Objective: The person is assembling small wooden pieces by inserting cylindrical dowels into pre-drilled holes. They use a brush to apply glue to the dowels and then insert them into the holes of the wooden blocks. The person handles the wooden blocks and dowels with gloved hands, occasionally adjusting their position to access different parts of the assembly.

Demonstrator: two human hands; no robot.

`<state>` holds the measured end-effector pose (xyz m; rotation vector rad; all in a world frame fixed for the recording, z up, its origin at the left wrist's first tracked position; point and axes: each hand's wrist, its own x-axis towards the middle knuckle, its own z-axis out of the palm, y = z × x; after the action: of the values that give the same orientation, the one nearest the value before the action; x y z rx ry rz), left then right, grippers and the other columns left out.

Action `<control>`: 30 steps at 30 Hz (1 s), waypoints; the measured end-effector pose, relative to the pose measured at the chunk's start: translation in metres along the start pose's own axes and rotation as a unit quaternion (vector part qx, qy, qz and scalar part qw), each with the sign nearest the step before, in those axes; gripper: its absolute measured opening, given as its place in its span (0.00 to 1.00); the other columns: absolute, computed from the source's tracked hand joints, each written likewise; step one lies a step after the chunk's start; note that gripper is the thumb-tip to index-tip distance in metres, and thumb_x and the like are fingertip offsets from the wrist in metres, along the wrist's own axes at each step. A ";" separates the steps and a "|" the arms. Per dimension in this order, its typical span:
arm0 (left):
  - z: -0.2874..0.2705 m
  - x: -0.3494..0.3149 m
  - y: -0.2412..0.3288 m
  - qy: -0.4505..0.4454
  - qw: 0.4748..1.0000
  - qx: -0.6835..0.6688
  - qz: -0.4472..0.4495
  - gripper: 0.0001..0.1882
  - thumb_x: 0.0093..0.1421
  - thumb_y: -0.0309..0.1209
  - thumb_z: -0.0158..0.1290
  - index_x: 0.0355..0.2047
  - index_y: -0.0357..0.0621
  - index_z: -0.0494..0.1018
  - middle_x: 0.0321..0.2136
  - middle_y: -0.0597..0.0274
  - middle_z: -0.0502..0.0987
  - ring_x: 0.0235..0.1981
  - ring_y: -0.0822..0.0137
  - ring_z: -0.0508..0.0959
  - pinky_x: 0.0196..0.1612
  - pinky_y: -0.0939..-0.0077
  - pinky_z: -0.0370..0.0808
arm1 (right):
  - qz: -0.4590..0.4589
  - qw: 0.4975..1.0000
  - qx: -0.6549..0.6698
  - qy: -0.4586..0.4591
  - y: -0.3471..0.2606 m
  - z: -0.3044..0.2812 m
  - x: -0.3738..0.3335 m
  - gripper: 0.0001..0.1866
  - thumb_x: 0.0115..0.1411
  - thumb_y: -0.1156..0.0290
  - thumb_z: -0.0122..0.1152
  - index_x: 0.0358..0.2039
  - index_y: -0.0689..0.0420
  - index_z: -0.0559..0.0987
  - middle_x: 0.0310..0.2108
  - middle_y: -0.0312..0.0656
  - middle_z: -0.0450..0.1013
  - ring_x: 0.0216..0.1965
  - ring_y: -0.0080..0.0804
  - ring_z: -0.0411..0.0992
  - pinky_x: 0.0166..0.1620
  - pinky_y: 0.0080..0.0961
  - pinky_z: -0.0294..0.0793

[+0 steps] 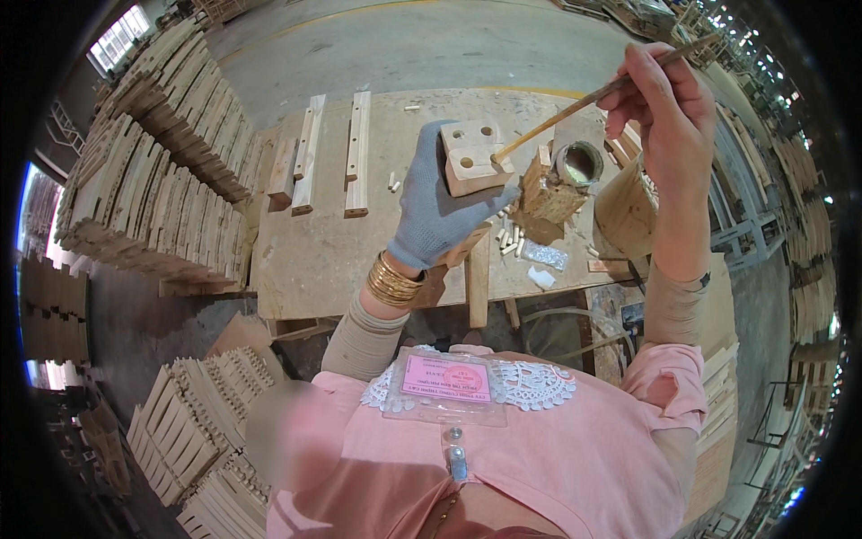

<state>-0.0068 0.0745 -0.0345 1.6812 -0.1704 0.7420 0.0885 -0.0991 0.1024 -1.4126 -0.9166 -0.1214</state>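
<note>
My left hand (429,211), in a grey knit glove, is closed around a pale wooden block (479,184) with several round holes in its upper face. Raised at the right, my bare right hand (664,94) pinches a long thin wooden stick (575,110). The stick slants down to the left, and its tip meets the block's face at the hole nearest the right edge. Just right of the block stands a round pot (577,164) with pale liquid inside, beside a rough, stained wooden block (549,199).
Short dowels (512,241) lie scattered near a small clear packet (545,256) on the worktable (305,260). Drilled wooden bars (357,153) rest at its left half. A large round container (626,216) stands at the right. Tall stacks of wooden parts (162,193) crowd the left side.
</note>
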 end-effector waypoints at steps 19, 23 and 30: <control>-0.001 0.001 0.003 0.011 0.997 0.051 0.059 0.32 0.40 0.34 0.66 0.42 0.42 0.60 0.36 0.57 0.70 0.36 0.64 0.73 0.39 0.73 0.71 | 0.020 0.954 -0.226 -0.195 -0.069 0.043 0.013 0.07 0.59 0.73 0.50 0.29 0.64 0.72 0.19 0.35 0.70 0.19 0.17 0.70 0.23 0.12 0.69; -0.001 0.002 0.005 0.018 0.995 0.070 0.069 0.33 0.40 0.33 0.66 0.42 0.42 0.60 0.36 0.56 0.70 0.36 0.64 0.73 0.39 0.73 0.72 | -0.046 0.934 -0.272 -0.226 -0.065 0.034 0.012 0.08 0.59 0.73 0.51 0.28 0.65 0.71 0.19 0.35 0.70 0.18 0.17 0.69 0.22 0.12 0.69; 0.000 0.002 0.009 0.010 0.998 0.041 0.043 0.32 0.40 0.32 0.66 0.42 0.42 0.59 0.37 0.57 0.69 0.38 0.66 0.73 0.40 0.74 0.72 | -0.067 0.880 -0.166 -0.439 -0.070 0.003 0.033 0.07 0.55 0.83 0.44 0.30 0.70 0.72 0.35 0.51 0.71 0.37 0.32 0.72 0.39 0.21 0.73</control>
<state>-0.0093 0.0731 -0.0261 1.7521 -0.2014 0.8404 0.0685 -0.0975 0.1769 -1.7453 -1.8118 0.3057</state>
